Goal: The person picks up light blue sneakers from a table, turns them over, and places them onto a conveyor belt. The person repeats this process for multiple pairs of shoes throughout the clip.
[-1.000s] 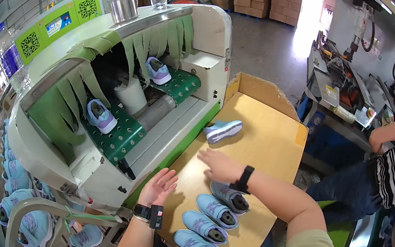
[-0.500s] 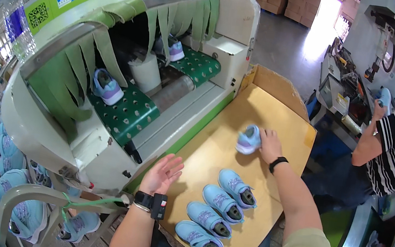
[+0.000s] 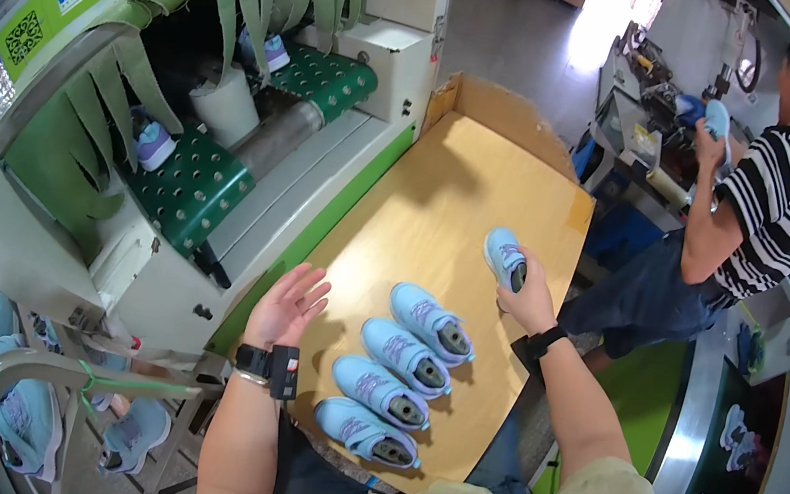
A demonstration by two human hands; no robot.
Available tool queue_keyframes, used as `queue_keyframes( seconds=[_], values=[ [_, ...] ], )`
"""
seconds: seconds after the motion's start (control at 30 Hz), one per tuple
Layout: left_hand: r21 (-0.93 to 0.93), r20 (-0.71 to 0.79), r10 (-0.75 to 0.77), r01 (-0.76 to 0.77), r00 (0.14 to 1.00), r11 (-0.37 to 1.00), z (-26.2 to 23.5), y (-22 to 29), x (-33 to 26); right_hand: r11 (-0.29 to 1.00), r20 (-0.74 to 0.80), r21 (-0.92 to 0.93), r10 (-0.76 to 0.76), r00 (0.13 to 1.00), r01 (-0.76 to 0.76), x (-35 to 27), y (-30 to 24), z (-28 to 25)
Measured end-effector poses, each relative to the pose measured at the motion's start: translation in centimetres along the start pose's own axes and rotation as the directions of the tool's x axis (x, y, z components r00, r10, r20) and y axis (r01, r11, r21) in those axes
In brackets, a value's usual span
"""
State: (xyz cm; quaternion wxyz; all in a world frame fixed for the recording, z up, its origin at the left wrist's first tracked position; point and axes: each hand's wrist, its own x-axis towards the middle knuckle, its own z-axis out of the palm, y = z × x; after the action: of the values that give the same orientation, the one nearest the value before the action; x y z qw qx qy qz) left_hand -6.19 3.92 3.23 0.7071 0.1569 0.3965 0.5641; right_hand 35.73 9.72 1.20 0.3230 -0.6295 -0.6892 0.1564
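Note:
My right hand [image 3: 533, 301] grips a light blue sneaker [image 3: 502, 250] by its heel end, over the right side of the wooden tabletop [image 3: 419, 220]. Its toe points to the far left. My left hand [image 3: 290, 303] is held palm up with fingers apart near the table's left edge, touching nothing. Between the two hands and nearer to me, several matching sneakers [image 3: 385, 387] lie side by side in a slanted row. Their toes point left, and dark inserts show in their openings.
Left of the table stands a white machine with a green perforated conveyor belt [image 3: 183, 192], hanging green strips [image 3: 113, 96] and another sneaker [image 3: 155, 145]. A metal rack [image 3: 45, 368] holds more sneakers at lower left. At right a person in a striped shirt [image 3: 773, 214] handles a shoe.
My right hand has turned the sneaker so its toe now points away, with my grip at the heel. The whole view has shifted right. My left hand stays open.

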Motion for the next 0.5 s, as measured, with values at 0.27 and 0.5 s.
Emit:
queue_keyframes(
  seconds=[0.27,0.5],
  values=[
    [0.027,0.020,0.011,-0.011,1.000,1.000,-0.2,-0.1,-0.3,0.897,0.314,0.424,-0.014,0.949,-0.127,-4.6,-3.6,2.1],
    [0.020,-0.005,0.004,-0.004,1.000,1.000,0.3,0.1,-0.9,0.915,0.258,0.397,-0.028,0.966,-0.080,-4.8,-3.6,2.4]
  ],
)
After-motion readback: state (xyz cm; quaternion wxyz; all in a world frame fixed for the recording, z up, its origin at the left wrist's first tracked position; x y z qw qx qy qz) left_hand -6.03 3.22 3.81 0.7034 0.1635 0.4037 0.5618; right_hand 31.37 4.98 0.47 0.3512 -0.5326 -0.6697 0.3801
